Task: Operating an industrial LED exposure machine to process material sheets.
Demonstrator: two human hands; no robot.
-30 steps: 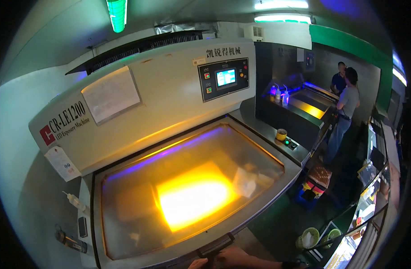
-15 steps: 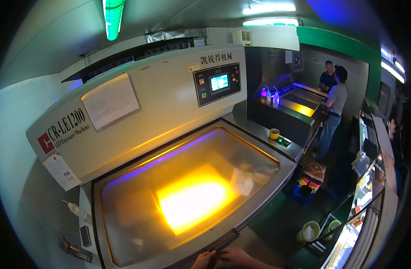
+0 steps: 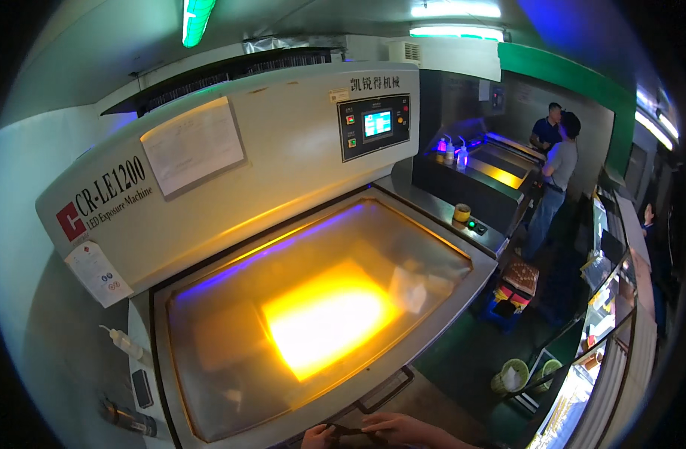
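Hands: left hand (image 3: 318, 436) and right hand (image 3: 403, 429) meet at the machine's front edge, fingers curled around a dark strap (image 3: 348, 433).
Glass bed (image 3: 313, 314): lying flat, glowing yellow mid-pane.
Handle (image 3: 386, 390): front edge, just above the hands.

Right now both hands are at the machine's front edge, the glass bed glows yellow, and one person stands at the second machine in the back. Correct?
Not quite. The head view shows two people at the second machine, not one. Both hands, left hand and right hand, are at the front edge, and the glass bed glows yellow.
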